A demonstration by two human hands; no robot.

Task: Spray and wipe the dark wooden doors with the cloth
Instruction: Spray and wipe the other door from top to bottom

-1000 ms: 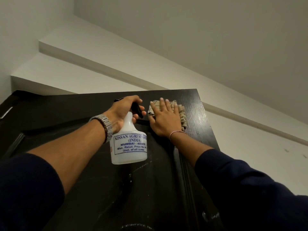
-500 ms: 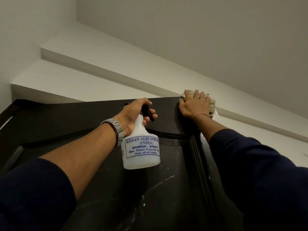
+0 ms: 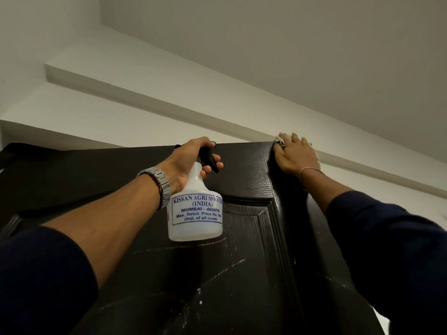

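Dark wood-grain door (image 3: 242,274) fills lower frame, seen from below w/ white ceiling steps (image 3: 169,97) above it; pale streaks and specks show across the recessed panel. Left hand (image 3: 193,157) is curled round the neck of a white spray bottle (image 3: 194,213), fingers wrapped at the black trigger head (image 3: 209,160), near the door's top edge; bottle hangs upright in front of the panel, blue-print label facing camera. Metal watch (image 3: 158,186) on left wrist, dark sleeve (image 3: 43,274) pushed back up the forearm. Right hand (image 3: 296,155) sits at the door's top right corner, fingers fairly straight and close together, palm pressing down over the cloth (image 3: 278,142); only a small pale bit of cloth peeks out at the fingertips, rest hidden under the hand, so can't tell how it's folded. Thin bracelet (image 3: 310,169) on right wrist, dark sleeve (image 3: 387,250) covering the arm below it. The 2 hands are well apart, bottle between them but closer to the left. White wall (image 3: 423,206) visible right of the door edge.
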